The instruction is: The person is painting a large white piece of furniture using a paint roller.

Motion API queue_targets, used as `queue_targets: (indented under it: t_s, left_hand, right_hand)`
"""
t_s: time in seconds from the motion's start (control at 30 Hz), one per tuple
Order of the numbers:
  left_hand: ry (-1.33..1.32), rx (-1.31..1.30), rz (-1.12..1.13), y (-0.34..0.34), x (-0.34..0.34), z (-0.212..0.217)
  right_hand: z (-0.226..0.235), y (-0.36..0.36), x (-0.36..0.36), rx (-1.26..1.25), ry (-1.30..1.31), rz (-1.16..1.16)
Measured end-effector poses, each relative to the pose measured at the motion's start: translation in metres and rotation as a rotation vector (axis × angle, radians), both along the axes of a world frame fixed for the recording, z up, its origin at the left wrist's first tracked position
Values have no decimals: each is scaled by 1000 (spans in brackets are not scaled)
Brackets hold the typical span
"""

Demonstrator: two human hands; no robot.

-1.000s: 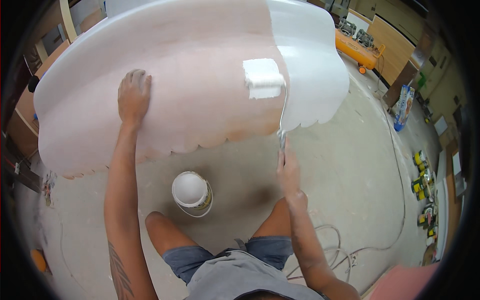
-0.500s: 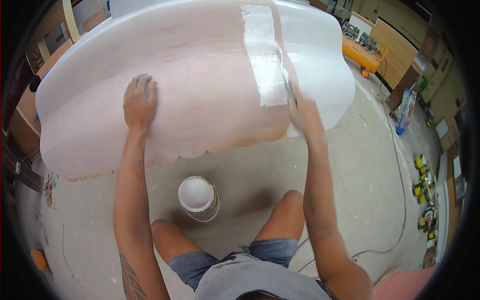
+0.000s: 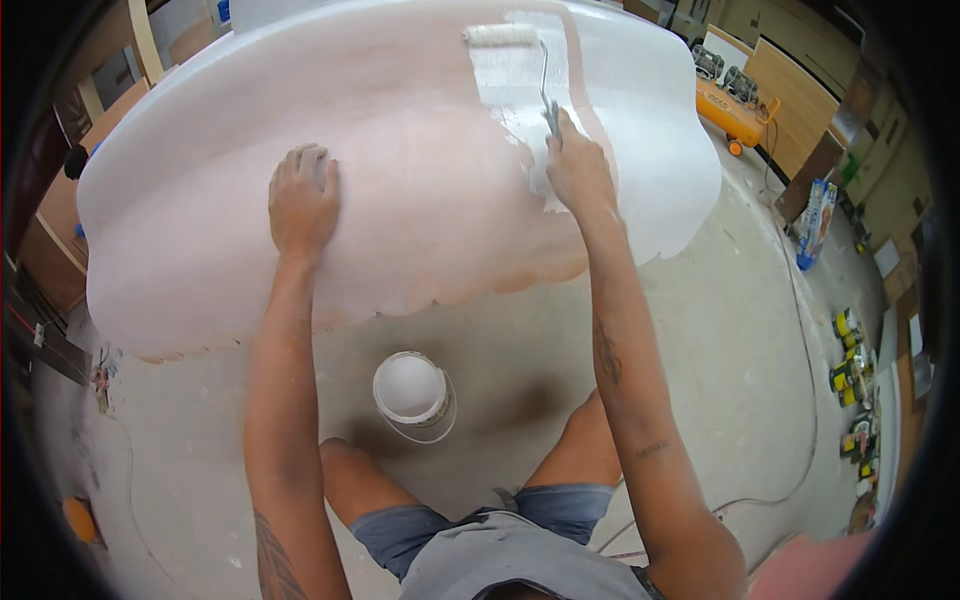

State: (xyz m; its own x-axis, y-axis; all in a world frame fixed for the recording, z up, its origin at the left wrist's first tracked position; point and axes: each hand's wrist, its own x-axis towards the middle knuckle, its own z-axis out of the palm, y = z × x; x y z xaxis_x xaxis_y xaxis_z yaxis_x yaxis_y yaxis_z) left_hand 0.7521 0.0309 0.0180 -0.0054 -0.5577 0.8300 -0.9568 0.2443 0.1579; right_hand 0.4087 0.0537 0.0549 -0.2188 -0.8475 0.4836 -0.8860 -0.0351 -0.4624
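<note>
My right hand (image 3: 580,172) is wrapped round the handle of a paint roller (image 3: 502,37). The roller's white sleeve lies against the upper part of a large curved panel (image 3: 400,170), on a strip of wet white paint (image 3: 535,75). This panel is pale pinkish with brown smudges, has a scalloped lower edge, and is whiter at the right. Fingers down, my left hand (image 3: 305,200) rests on the panel's left half; its fingertips look dusty, and I see nothing held in it. Below the panel, a white bucket (image 3: 410,388) of white paint stands on the floor, its wire handle lowered.
An orange air compressor (image 3: 728,110) stands at the far right beside wooden boards (image 3: 790,90). A blue-and-white bag (image 3: 818,222) leans nearby. Several yellow-and-black cans (image 3: 848,375) line the right side. A hose (image 3: 800,440) runs along the floor (image 3: 730,400).
My right hand has pushed the roller up and to the left over the painted strip, widening the white near the top. My left hand stays on the panel; the view has shifted slightly.
</note>
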Motion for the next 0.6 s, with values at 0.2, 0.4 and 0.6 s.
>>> queue_targets:
  t_s: [0.2,0.4,0.6]
  left_hand:
    - [63,38,8,7,16,-1]
    - [69,22,-3,3,1,-3]
    - [55,-2,-5,5,12,-3]
  right_hand:
    - [-50,69,22,162,-63,62]
    - [-123,221,29,16,-169,93]
    - [-73,102,38,-58,-42,145]
